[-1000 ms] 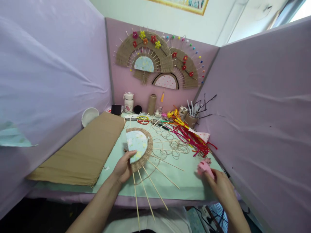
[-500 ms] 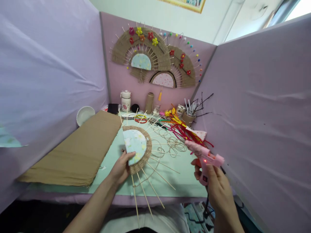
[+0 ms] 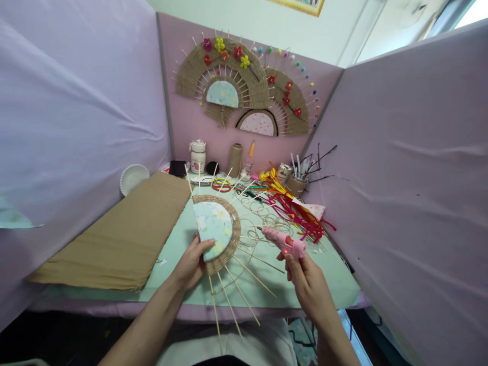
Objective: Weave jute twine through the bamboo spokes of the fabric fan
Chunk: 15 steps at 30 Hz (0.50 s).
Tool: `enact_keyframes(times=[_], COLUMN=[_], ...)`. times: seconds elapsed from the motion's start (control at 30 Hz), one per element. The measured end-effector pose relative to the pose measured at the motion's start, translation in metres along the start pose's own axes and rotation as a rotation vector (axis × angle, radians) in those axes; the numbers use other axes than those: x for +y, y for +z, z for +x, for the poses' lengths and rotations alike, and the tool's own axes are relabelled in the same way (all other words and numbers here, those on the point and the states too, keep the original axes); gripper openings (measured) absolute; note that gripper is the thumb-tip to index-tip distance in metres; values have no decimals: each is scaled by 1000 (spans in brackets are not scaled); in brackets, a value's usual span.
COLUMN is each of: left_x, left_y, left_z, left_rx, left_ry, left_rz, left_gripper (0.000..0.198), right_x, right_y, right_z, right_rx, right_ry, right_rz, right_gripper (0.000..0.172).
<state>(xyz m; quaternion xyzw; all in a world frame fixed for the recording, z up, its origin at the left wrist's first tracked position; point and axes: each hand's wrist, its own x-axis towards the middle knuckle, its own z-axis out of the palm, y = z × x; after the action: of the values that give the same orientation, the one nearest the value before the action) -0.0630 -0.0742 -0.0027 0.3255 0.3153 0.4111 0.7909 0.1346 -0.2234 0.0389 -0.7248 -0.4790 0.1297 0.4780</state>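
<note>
My left hand (image 3: 193, 262) grips a half-round woven fan (image 3: 214, 227) by its straight edge, thumb on the pale blue flowered cloth. Brown twine is woven in a band around the cloth, and thin wooden sticks (image 3: 247, 301) spread out from it. A loose strand of twine hangs across the lower sticks. My right hand (image 3: 301, 277) is closed around a pink hot glue gun (image 3: 282, 241) with a small red light lit. Its dark nozzle points left toward the fan's woven rim, apart from it, over the sticks on the right side.
A cardboard sheet (image 3: 118, 229) lies on the left of the table. Behind the fan are scissors (image 3: 221, 188), loose twine (image 3: 263, 223) and red and yellow pipe cleaners (image 3: 293, 208). A jar (image 3: 197, 156) and a twine cone (image 3: 235, 160) stand at the back. Finished fans (image 3: 224, 63) hang above.
My right hand has brought the glue gun leftward, nearer the fan's rim. My left hand and the fan stay nearly in place.
</note>
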Motion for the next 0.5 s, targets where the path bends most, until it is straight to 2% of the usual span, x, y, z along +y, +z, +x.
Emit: enact_keyframes(times=[0.17,0.5], left_x=[-1,-1], left_y=[-1,-1], left_z=[0,0], left_rx=[-8,-18], left_ry=[-7,-5], left_rz=[5,-6], left_gripper=[58,59], right_x=[-1,1], right_y=[1,1], right_z=[-1,0], right_rx=[-20,18], right_ry=[-38,-12], right_rz=[-38,-4], right_gripper=[45,45])
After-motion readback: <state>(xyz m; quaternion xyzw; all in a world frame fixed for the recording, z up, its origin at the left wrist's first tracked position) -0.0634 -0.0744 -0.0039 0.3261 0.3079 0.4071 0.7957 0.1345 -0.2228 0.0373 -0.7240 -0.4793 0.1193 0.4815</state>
